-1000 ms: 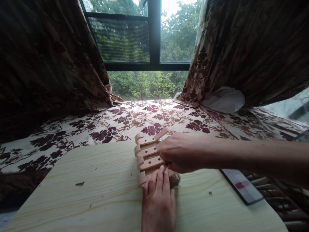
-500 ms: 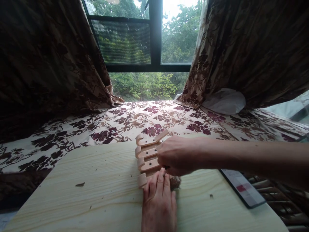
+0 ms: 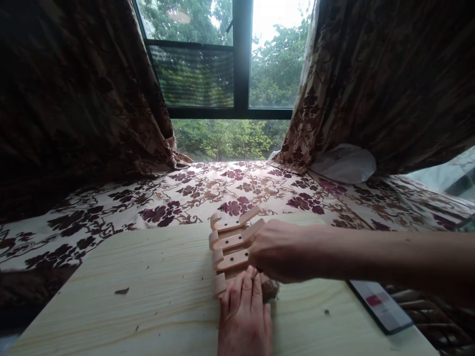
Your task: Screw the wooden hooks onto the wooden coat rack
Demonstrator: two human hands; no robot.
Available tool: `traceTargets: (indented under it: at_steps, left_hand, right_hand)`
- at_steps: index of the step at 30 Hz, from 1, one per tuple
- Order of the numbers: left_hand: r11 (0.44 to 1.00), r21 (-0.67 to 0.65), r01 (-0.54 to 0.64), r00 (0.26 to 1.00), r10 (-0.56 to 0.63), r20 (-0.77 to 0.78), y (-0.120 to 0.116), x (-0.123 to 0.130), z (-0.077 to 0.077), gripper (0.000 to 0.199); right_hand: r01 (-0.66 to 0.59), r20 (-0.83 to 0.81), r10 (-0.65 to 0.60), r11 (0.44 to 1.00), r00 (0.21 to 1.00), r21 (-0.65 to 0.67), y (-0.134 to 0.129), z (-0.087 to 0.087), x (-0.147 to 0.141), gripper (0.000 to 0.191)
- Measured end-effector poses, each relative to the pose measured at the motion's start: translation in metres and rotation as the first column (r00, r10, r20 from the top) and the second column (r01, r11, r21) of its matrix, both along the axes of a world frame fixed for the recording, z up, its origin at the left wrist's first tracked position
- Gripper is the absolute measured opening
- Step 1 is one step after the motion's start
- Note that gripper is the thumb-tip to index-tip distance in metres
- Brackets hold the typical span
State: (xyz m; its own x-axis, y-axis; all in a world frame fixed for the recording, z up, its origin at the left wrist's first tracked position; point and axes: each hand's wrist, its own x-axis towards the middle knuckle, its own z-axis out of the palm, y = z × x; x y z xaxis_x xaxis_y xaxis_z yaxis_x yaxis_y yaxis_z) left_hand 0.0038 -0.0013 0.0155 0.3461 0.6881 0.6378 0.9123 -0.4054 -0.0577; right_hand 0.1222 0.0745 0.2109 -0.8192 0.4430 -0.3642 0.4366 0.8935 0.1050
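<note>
A rack of pale pink hooks (image 3: 236, 257) lies on the wooden tabletop, its several curved hooks side by side on a brown, bark-like wood piece (image 3: 270, 289). Dark screw heads show in the hooks farther from me. My left hand (image 3: 245, 316) presses its fingers over the hook nearest me and grips the rack there. Just above its fingertips, my right hand (image 3: 272, 249) is closed in a fist over the rack's right side. Whatever is inside that fist is hidden.
Small dark chips, one larger chip (image 3: 121, 291) among them, lie on the light wood tabletop (image 3: 159, 277). A phone-like device (image 3: 382, 304) rests at its right edge. Beyond are a floral cloth (image 3: 222, 190), a white plastic bag (image 3: 345, 163), curtains and a window.
My right hand has shifted slightly right, uncovering more of the hooks and their screws. My left hand stays on the rack. The view has tilted up a little.
</note>
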Motion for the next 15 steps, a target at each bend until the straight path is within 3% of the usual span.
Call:
traceTargets:
  at_steps: [5, 8, 10, 13, 15]
  left_hand:
    - [1.0, -0.007, 0.013, 1.0, -0.013, -0.005, 0.001, -0.001, -0.003, 0.038]
    - [0.999, -0.036, -0.026, 0.994, 0.03, 0.105, 0.0, 0.003, -0.005, 0.037]
    - [0.994, -0.112, -0.001, 0.995, 0.012, 0.096, -0.001, 0.003, -0.004, 0.035]
    - [0.983, -0.18, 0.035, 0.999, -0.035, 0.006, -0.001, -0.001, -0.001, 0.039]
    - [0.986, -0.165, 0.037, 0.999, -0.034, 0.017, -0.002, -0.003, 0.0, 0.039]
  right_hand:
    - [0.118, -0.035, -0.118, 0.993, 0.992, -0.026, 0.001, 0.001, 0.003, 0.01]
    - [0.032, -0.107, -0.024, 0.996, 0.994, 0.079, -0.01, 0.0, 0.002, 0.011]
    - [-0.033, -0.107, 0.045, 0.993, 0.993, 0.116, -0.018, 0.002, -0.001, 0.017]
    - [-0.055, 0.001, 0.055, 0.996, 0.998, 0.065, -0.023, 0.003, -0.008, 0.025]
    - [-0.038, -0.015, 0.038, 0.998, 0.999, 0.04, -0.021, 0.002, -0.011, 0.022]
